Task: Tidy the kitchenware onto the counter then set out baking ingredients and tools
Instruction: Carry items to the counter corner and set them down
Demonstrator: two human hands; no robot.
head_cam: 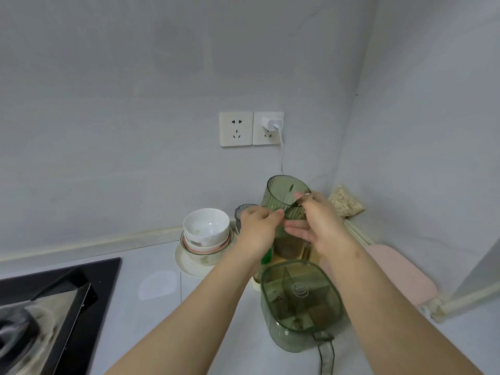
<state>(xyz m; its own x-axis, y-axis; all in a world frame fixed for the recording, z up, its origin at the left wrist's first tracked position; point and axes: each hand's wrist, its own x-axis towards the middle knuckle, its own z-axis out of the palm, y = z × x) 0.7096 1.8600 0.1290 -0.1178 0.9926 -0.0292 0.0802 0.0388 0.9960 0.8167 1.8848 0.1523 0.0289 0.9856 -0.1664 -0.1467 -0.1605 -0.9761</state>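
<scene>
The green cup (281,197) is tilted in the air above the table (162,307). Both grips pinch it: the left hand (257,226) on the wall, the right hand (319,223) on the rim. It seems light, stiff and smooth, so the ribbed wall is safest to hold.

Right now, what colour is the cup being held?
Translucent green cup with vertical ribs; the head view shows it.

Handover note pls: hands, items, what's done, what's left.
Left hand and right hand both grip the green cup, held tilted above the counter near the corner.
Bowl stack sits by the wall; green divided container stands nearer the person.
Done: both are on the counter.
Left: set the cup down, then set out baking ingredients and tools.
</scene>
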